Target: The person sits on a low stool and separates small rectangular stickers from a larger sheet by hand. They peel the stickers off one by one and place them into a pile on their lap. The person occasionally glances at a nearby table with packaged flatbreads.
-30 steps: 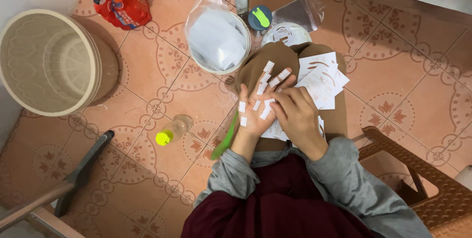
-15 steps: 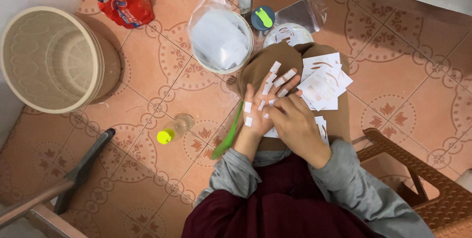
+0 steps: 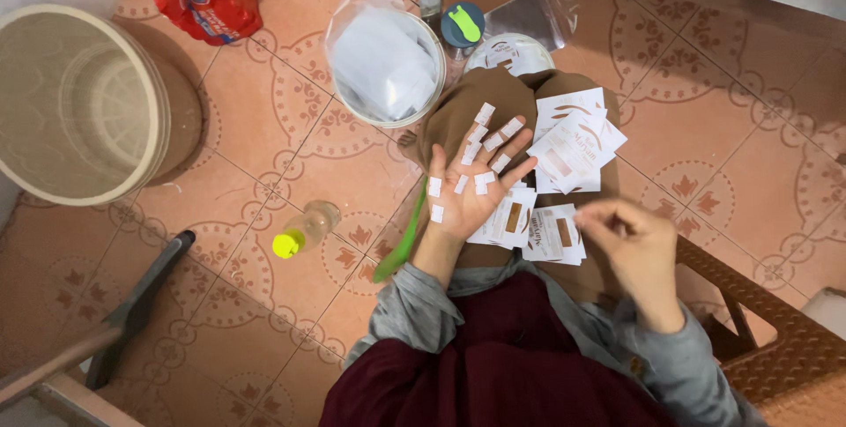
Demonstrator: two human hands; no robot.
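Note:
My left hand [image 3: 471,185] is held palm up over my lap, fingers spread, with several small white tape strips [image 3: 484,113] stuck to the fingertips and palm. My right hand [image 3: 630,242] hangs to the right of it, fingers pinched together; whether anything is between them I cannot tell. Under both hands, white printed paper sachets [image 3: 573,149] lie spread on a brown cloth [image 3: 458,114] across my lap. Two of the sachets [image 3: 538,229] show brown rectangles.
A white bucket lined with a clear plastic bag [image 3: 383,66] stands on the tiled floor ahead. A large beige bin [image 3: 84,101] is at the left, a red packet [image 3: 211,0] behind it. A small bottle with a yellow cap [image 3: 304,229], a green stick [image 3: 401,237] and a brown chair arm [image 3: 775,321] lie close.
My right hand has drawn away from the left palm toward the right. The left hand has spread its fingers wider, and the view has shifted a little.

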